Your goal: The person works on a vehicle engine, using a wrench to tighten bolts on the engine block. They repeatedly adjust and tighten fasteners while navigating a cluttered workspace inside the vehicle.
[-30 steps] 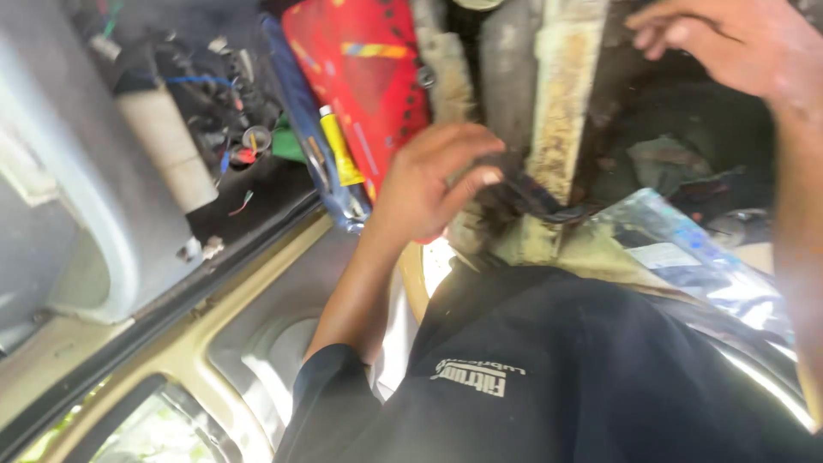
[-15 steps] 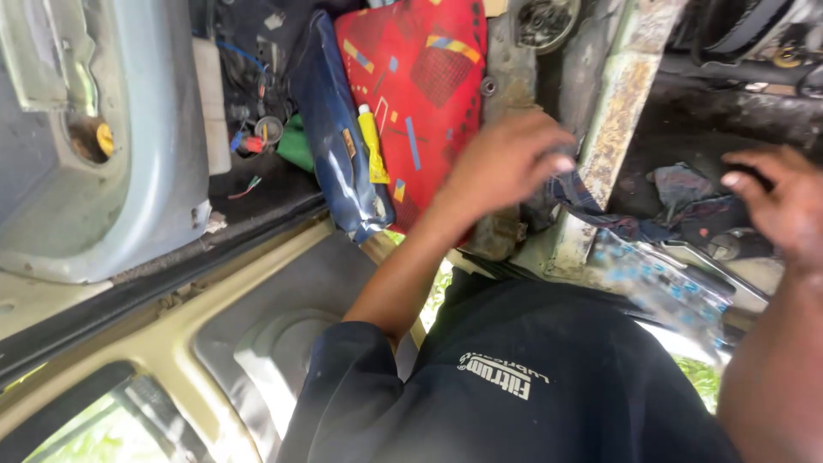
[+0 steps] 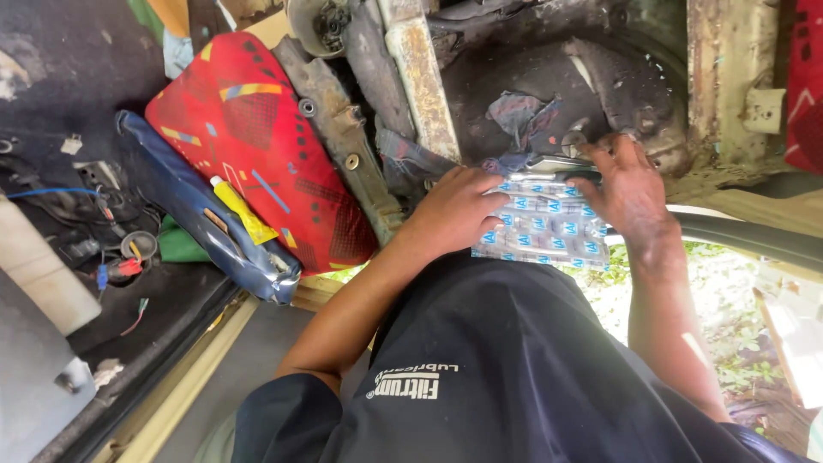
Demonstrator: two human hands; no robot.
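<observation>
Both arms stretched forward. Left hand (image 3: 454,210) curled, fingers pressing the near-left edge of a printed bag (image 3: 549,225); right hand (image 3: 630,184) spread flat on its far-right edge (bag lying on the rusty sill (image 3: 411,77)). Half a second ago: hands apart, off the bag.

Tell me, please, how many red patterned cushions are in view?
2: one large red cushion lies left of the left hand; a second red cushion edge shows at the far right, mostly out of frame.
</observation>
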